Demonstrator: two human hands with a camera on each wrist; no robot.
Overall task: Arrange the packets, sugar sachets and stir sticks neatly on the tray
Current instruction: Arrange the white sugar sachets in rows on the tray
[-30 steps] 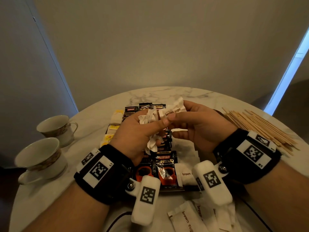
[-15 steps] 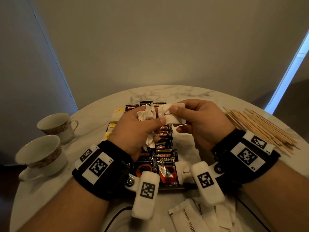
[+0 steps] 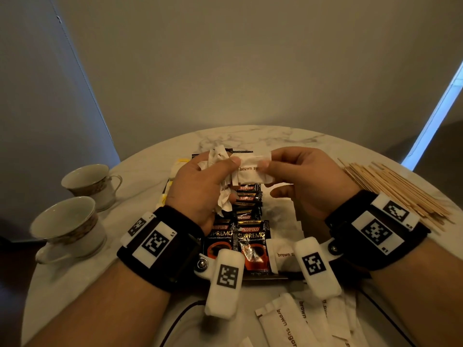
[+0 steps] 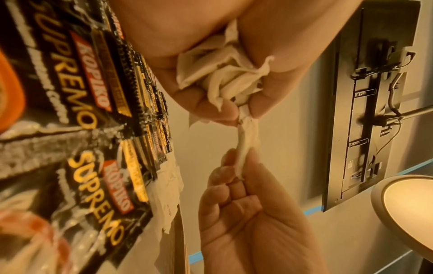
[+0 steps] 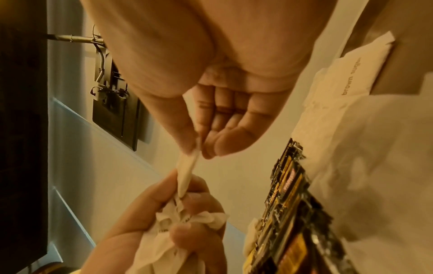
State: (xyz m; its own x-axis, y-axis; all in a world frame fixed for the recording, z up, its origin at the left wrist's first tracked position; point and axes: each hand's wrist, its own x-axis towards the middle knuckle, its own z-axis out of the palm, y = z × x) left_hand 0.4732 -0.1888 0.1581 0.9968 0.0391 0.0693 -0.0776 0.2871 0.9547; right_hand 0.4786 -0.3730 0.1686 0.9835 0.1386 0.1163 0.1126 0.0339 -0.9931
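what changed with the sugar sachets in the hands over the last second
The right hand drew one brown sugar sachet out sideways from the bunch of sachets gripped in the left hand; it now lies flat between both thumbs. The cups, stir sticks and coffee packets stayed put.

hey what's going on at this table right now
A person is sorting brown sugar sachets over a tray on a marble table. The left hand holds a crumpled bunch of sachets, while the right hand pinches one sachet stretched between both hands. Coffee packets already lie in rows on the tray. Stir sticks and more sachets wait on the table.
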